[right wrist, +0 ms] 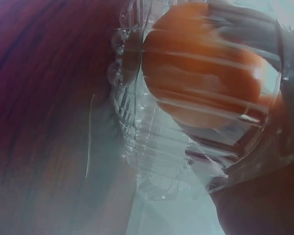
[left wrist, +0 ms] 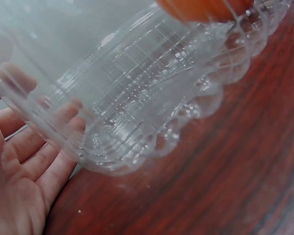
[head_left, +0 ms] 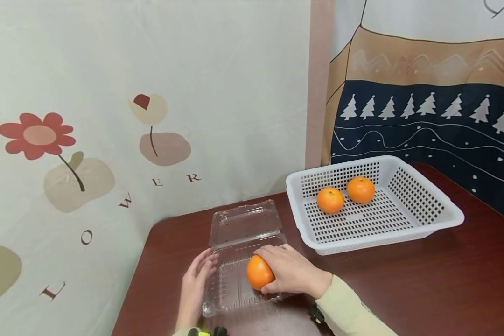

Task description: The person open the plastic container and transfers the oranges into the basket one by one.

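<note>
An orange is held in the right hand, low inside the base of a clear plastic clamshell box. In the right wrist view the orange shows through the box's ribbed wall. The box lies with its lid folded back toward the wall. At the box's left side is the left hand, fingers extended along the edge. From the left wrist, the fingers of the left hand look loosely spread against the clear wall, partly seen through it.
A white perforated basket stands at the right, holding one orange and another orange. The dark red wooden table meets a printed fabric backdrop behind the box.
</note>
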Demonstrator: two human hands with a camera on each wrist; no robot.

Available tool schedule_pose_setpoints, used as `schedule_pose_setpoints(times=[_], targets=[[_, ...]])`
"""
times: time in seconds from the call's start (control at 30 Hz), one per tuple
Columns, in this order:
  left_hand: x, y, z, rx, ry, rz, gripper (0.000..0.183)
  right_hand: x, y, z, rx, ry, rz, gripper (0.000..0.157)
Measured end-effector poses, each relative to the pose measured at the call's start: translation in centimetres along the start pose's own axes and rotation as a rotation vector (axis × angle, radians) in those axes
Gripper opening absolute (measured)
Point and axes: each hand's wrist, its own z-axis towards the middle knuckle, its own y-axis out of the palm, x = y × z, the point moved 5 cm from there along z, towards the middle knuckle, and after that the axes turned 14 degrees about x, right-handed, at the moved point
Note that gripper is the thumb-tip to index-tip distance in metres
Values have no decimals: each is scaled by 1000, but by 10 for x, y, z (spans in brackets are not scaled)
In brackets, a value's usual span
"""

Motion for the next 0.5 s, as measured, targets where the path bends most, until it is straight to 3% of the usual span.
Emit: schedule_pose_setpoints(times=[0.5], targets=[[-2, -1, 0, -1, -13, -13, 35, -2, 1, -3, -37, -10, 28, 80]])
